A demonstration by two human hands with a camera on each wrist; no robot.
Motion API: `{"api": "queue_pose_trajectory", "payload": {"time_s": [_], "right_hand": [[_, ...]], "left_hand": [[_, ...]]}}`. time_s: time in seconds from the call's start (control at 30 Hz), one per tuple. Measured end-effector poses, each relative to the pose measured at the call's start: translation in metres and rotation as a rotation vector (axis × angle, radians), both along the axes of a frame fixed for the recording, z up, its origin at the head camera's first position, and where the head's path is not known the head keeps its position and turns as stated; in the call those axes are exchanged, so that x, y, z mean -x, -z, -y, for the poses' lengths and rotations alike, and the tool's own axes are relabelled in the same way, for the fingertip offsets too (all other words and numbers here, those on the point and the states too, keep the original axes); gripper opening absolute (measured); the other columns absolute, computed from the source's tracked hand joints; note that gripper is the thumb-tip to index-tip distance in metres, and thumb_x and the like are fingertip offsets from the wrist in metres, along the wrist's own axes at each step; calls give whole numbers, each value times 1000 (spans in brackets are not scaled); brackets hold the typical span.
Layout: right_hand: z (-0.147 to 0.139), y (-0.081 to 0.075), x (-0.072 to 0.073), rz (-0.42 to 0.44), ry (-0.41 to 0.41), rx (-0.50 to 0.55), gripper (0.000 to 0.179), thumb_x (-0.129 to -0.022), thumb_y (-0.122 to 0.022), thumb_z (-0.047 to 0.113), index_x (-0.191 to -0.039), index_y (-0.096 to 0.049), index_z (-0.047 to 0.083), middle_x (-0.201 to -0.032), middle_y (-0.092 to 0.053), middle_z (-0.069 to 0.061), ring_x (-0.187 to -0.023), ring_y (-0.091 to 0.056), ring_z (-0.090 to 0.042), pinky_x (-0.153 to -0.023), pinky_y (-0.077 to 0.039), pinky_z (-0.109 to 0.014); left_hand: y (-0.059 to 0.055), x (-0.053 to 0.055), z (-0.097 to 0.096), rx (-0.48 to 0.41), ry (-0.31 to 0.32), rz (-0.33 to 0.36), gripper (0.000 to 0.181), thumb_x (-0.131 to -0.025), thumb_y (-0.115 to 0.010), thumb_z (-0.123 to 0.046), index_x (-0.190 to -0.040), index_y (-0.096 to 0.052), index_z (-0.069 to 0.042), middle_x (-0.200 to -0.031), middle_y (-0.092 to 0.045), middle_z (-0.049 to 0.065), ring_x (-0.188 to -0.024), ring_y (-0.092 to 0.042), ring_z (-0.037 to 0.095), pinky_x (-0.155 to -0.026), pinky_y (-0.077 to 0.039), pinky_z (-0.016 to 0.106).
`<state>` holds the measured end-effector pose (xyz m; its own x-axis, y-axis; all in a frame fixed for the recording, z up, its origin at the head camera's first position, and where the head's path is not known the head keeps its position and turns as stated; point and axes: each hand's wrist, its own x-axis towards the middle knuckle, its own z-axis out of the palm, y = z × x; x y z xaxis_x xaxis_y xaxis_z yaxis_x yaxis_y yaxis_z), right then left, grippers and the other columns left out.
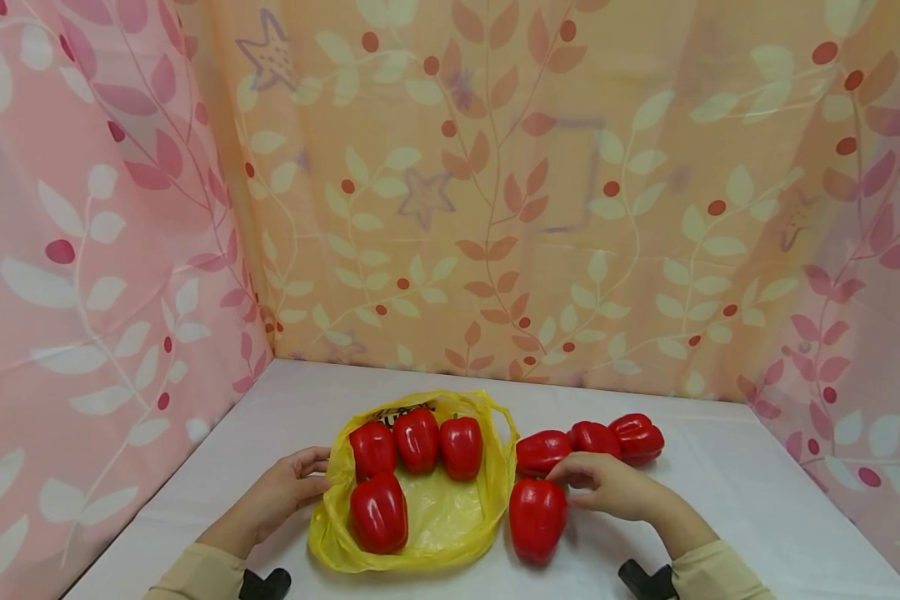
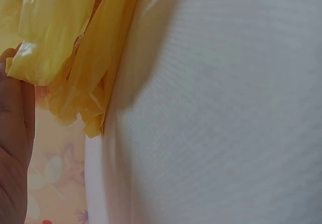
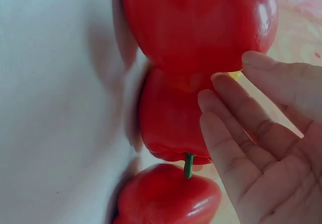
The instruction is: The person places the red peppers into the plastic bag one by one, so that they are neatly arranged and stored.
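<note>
My left hand (image 1: 291, 487) holds the left edge of a yellow plastic bag (image 1: 442, 517); in the left wrist view a fold of the bag (image 2: 40, 58) overlaps the fingertips. The bag lies with its mouth spread, showing several red bell peppers (image 1: 461, 448) inside. Just right of the bag, a red bell pepper (image 1: 537, 521) sits on the table. My right hand (image 1: 618, 487) is at its right side, the thumb touching its edge and the fingers loosely extended in the right wrist view. Behind that hand lie three more red bell peppers (image 1: 636, 438), one with a green stem (image 3: 188, 166).
A white-covered table (image 1: 727, 467) carries everything. A patterned orange curtain (image 1: 495, 208) hangs along the back, with pink patterned cloth (image 1: 120, 250) on both sides. Black straps (image 1: 266, 583) show near both wrists.
</note>
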<state>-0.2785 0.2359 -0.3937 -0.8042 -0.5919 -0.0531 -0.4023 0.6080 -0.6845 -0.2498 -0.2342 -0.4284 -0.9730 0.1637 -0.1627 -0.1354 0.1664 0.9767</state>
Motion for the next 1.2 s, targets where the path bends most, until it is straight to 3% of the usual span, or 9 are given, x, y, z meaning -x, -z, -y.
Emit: {"api": "queue_pose_trajectory", "payload": {"time_s": [0.13,0.27,0.53,0.77,0.97,1.2], "right_hand": [[1,1,-1,9,13,7,39,-76,-74,21,-113,-61,20,-108,-61,4,-103,-57,-25,-79,-53,-36],[0,2,-5,47,2,47,48,-76,-73,19,-120,-55,14,-113,-59,-1,-106,-55,-27,-83,-51,-40],[2,11,-15,87,9,63,69,-70,-78,29,-131,-45,17,-119,-51,-5,-105,-52,-27,-78,-53,-37],[13,20,-26,23,40,13,81,-67,-79,37,-134,-40,14,-125,-46,-8,-103,-51,-25,-77,-54,-35],[24,23,-30,-35,90,-55,84,-62,-80,45,-130,-40,15,-123,-47,-6,-107,-48,-26,-76,-53,-41],[25,24,-29,-13,95,-70,85,-62,-80,44,-130,-38,16,-123,-45,-6,-108,-47,-26,-75,-53,-43]], "left_hand": [[0,0,0,2,-5,2,56,-84,-64,-13,-132,-41,0,-113,-55,12,-96,-57,19,-84,-51,34],[1,1,-1,3,-12,4,57,-82,-66,-15,-132,-41,0,-112,-55,11,-96,-56,19,-85,-51,34],[1,1,1,-5,14,-10,57,-84,-64,-15,-133,-39,1,-115,-55,12,-98,-57,19,-85,-50,34],[2,1,1,-12,13,-8,55,-85,-63,-14,-133,-40,1,-115,-55,12,-98,-57,18,-84,-51,33],[1,0,0,3,0,-9,54,-85,-63,-14,-132,-41,0,-114,-55,11,-97,-57,19,-84,-51,33],[0,0,0,-3,3,-8,54,-85,-63,-13,-133,-40,1,-115,-55,12,-97,-57,19,-84,-51,34]]}}
